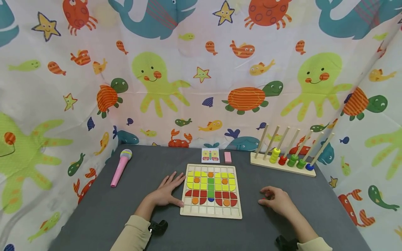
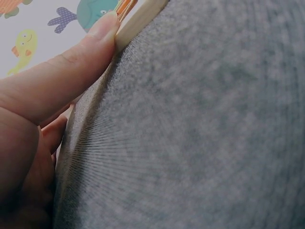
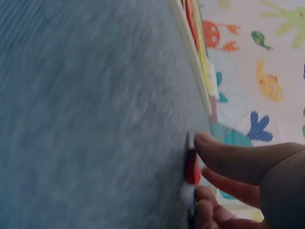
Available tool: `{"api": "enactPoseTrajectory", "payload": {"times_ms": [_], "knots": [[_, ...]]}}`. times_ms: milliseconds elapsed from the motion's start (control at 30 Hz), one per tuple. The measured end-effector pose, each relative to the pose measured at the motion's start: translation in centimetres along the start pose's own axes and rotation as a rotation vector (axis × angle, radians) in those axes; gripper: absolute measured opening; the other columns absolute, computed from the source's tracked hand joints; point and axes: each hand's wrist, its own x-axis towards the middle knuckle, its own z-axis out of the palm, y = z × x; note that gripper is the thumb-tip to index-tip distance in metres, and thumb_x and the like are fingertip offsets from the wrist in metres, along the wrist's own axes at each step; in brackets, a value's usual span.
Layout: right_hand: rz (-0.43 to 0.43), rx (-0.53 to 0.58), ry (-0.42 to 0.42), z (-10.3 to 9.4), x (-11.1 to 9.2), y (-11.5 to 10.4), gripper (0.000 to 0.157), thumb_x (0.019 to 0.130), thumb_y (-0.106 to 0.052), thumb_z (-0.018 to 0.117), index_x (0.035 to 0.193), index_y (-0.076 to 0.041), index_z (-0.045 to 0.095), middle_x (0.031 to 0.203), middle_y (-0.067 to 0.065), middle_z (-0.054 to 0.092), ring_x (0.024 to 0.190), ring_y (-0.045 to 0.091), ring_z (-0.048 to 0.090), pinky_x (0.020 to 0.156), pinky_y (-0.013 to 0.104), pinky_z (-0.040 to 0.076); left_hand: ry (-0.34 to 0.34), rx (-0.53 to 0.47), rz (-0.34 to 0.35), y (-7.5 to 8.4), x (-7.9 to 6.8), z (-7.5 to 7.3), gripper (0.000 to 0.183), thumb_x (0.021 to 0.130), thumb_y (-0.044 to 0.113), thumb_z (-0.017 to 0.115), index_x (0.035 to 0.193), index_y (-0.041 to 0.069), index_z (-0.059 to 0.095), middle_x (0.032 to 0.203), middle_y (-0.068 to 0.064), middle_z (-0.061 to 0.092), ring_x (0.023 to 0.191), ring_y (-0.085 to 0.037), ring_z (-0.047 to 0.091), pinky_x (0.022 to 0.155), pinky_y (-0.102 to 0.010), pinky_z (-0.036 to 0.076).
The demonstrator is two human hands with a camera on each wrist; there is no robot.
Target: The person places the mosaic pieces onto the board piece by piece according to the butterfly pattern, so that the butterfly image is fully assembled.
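Note:
A wooden grid board [image 1: 211, 210] lies on the dark table, bearing yellow, red, green, orange and blue flat pieces in a butterfly pattern. My left hand [image 1: 164, 192] rests at its left edge with fingers spread, the thumb touching the lower left side. In the left wrist view the thumb [image 2: 71, 67] presses on the board's wooden edge [image 2: 140, 21]. Right of the board, my right hand [image 1: 277, 200] is low over the table. Its thumb and fingers pinch a small red piece [image 3: 192, 168], seen in the right wrist view and mostly hidden from the head view.
Behind the board lie a pattern card [image 1: 210, 155] and a pink block [image 1: 227, 157]. A pink toy microphone [image 1: 120, 168] is at the left. A peg stand [image 1: 282, 165] with coloured rings stands at the back right. A sea-animal cloth [image 1: 194, 87] surrounds the table.

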Motion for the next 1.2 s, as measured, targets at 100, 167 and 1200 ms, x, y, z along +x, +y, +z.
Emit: {"api": "enactPoseTrajectory", "payload": {"times_ms": [100,167,1200], "knots": [[-0.009,-0.012,-0.021,-0.2,0.0,0.6,0.028,0.08,-0.024,0.087,0.101,-0.01,0.075,0.092,0.002,0.069,0.077,0.015,0.055,0.066,0.031,0.043,0.002,-0.007,0.008,0.1,0.0,-0.1,0.117,0.071,0.062,0.084,0.163,0.023,0.024,0.171,0.0,0.015,0.157,-0.035,-0.003,0.12,-0.067,0.003],[-0.025,-0.017,-0.027,-0.3,-0.1,0.7,0.022,0.08,-0.023,0.086,0.095,-0.011,0.076,0.089,0.0,0.069,0.074,0.015,0.053,0.065,0.031,0.042,-0.008,-0.008,0.007,0.1,0.0,-0.1,0.118,0.071,0.063,0.083,0.163,0.023,0.022,0.171,-0.001,0.013,0.157,-0.036,-0.004,0.119,-0.068,0.002],[0.035,0.277,-0.033,2.2,1.2,-5.4,0.015,0.092,-0.018,0.075,0.1,-0.006,0.076,0.078,0.002,0.069,0.067,0.018,0.06,0.06,0.027,0.051,-0.009,-0.014,-0.001,0.2,-0.1,-0.2,0.118,0.071,0.061,0.083,0.163,0.023,0.021,0.171,-0.002,0.012,0.157,-0.037,-0.005,0.119,-0.069,0.0]]}}
